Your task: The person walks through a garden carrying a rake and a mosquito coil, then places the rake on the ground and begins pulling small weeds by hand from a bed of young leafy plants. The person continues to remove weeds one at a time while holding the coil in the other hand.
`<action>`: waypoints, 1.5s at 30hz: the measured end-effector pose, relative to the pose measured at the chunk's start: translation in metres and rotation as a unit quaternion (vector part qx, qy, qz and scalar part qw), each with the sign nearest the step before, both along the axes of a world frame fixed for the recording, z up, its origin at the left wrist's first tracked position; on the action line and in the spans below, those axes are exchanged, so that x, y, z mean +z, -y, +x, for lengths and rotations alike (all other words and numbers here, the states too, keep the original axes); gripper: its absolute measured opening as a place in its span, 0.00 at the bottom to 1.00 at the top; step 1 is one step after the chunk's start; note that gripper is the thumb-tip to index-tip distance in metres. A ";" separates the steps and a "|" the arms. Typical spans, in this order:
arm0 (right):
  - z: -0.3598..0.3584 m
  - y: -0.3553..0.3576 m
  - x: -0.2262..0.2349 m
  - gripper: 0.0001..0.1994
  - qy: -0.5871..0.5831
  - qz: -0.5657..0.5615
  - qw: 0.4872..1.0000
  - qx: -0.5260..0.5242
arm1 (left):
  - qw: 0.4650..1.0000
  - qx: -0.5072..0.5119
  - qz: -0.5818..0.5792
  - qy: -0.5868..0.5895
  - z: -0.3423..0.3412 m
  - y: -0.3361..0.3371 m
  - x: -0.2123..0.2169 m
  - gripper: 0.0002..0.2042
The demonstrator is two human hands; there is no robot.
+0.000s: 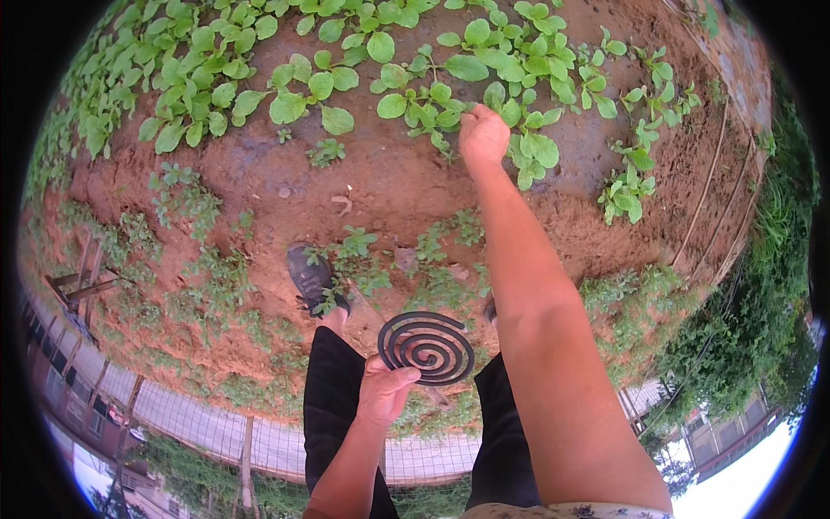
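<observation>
A dark spiral mosquito coil (426, 349) is pinched at its lower left rim by my left hand (385, 389), thumb on top, held in front of my legs. My right arm stretches far out over the planted bed. At its end my right hand (483, 136) is closed, down among the leafy green seedlings (432, 107), close to the soil. Its fingertips are partly hidden, and what they grip, if anything, does not show. Broad leaves (538, 149) stand just to the right of that hand.
Dense seedlings (203, 65) cover the bed's far left. Small weeds (354, 246) grow on the reddish soil (259, 190) around my dark shoe (316, 275). A wire fence (246, 450) and a wooden frame (82, 281) stand at the left; bushes (735, 333) line the right.
</observation>
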State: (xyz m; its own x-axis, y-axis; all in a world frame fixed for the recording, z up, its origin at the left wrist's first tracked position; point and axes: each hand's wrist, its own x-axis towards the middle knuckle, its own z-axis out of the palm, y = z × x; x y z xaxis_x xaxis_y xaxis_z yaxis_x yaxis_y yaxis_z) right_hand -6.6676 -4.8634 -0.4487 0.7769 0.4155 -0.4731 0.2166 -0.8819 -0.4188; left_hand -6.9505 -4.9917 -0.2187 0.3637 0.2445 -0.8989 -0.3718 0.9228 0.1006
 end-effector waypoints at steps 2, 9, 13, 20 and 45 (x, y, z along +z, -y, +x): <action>0.007 0.012 -0.002 0.07 0.003 0.033 0.999 0.000 | 1.000 0.002 -0.003 0.000 0.004 -0.002 0.000 0.15; -0.005 0.045 0.038 0.07 -0.338 0.177 0.893 -0.239 | 1.000 0.005 0.006 -0.012 0.000 -0.004 0.000 0.14; -0.008 0.053 0.070 0.12 -0.345 0.162 0.897 -0.223 | 1.000 0.013 0.002 -0.017 0.003 -0.005 0.000 0.14; -0.007 0.056 0.097 0.19 -0.303 0.118 0.920 -0.218 | 1.000 0.005 0.008 -0.015 0.003 -0.003 -0.001 0.13; -0.009 0.065 0.104 0.10 -0.395 0.204 0.857 -0.260 | 0.999 -0.012 0.031 -0.005 -0.002 0.007 -0.002 0.16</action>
